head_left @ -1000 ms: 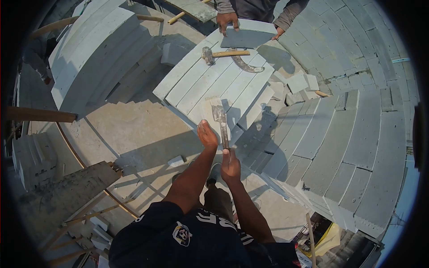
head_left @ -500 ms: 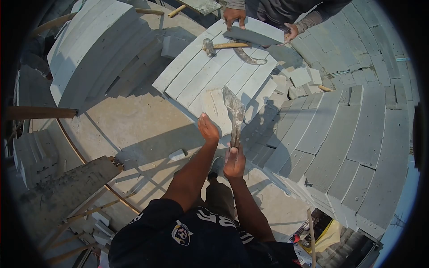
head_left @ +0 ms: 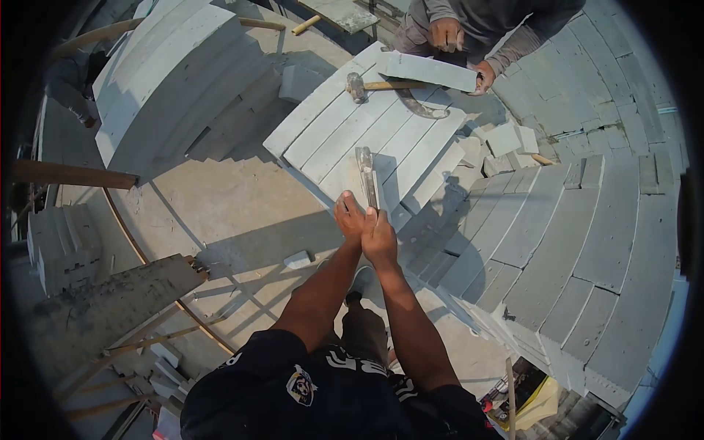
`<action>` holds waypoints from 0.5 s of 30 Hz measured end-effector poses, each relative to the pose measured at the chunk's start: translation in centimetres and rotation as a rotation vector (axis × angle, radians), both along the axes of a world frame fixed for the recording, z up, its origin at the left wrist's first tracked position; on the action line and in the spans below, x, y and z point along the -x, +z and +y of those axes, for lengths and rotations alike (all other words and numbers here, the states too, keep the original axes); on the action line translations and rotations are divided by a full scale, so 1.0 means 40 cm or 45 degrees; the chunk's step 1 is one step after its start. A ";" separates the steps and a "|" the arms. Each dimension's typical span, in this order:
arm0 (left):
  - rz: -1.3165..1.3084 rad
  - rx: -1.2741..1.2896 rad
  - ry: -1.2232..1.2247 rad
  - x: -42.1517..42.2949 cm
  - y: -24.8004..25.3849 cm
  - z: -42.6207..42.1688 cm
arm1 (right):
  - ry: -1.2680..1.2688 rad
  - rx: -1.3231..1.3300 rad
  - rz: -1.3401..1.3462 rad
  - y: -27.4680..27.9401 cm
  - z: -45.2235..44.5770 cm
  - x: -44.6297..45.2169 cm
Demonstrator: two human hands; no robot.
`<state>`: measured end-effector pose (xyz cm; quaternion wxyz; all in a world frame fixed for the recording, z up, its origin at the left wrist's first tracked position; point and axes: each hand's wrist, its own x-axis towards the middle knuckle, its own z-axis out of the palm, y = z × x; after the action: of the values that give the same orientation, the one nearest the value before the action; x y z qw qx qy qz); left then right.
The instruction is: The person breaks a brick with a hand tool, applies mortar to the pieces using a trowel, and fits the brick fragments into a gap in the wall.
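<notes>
My left hand (head_left: 350,218) is at the near edge of a pale, broken block piece (head_left: 339,178), fingers close together and apparently steadying it; part of the grip is hidden. Beside it, my right hand (head_left: 378,238) is closed round the handle of a broad-bladed chopping tool (head_left: 367,176). Its blotchy grey metal blade now appears nearly edge-on, pointing away from me against the piece. Both lie at the near end of a stack of long pale blocks (head_left: 367,136). My wrists almost touch.
Across the stack, another person's hands (head_left: 482,76) are at a pale block (head_left: 429,71). A hammer (head_left: 357,88) and a curved sickle-like blade (head_left: 425,108) lie on the stack. Curved block courses (head_left: 557,235) rise at right. A wooden beam (head_left: 73,174) juts in at left.
My right hand has moved up and left, close to my left hand, and the blade has turned edge-on. The other person's block has tilted, and one of their hands has lifted off it.
</notes>
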<state>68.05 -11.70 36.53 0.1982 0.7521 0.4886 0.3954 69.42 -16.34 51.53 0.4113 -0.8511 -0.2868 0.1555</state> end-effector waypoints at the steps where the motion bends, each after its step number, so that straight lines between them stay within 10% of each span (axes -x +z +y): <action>1: 0.027 0.061 -0.007 -0.003 -0.012 -0.001 | 0.052 0.304 0.083 -0.007 0.009 -0.011; 7: -0.058 0.300 -0.002 -0.002 -0.110 -0.002 | -0.031 -0.361 0.071 0.093 0.005 0.050; 15: 0.023 -0.061 0.108 -0.024 -0.032 -0.002 | 0.049 0.134 0.124 0.054 0.015 -0.006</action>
<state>69.02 -11.77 35.23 0.1588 0.7387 0.5123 0.4083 69.67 -15.72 53.68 0.3763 -0.8573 -0.2742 0.2197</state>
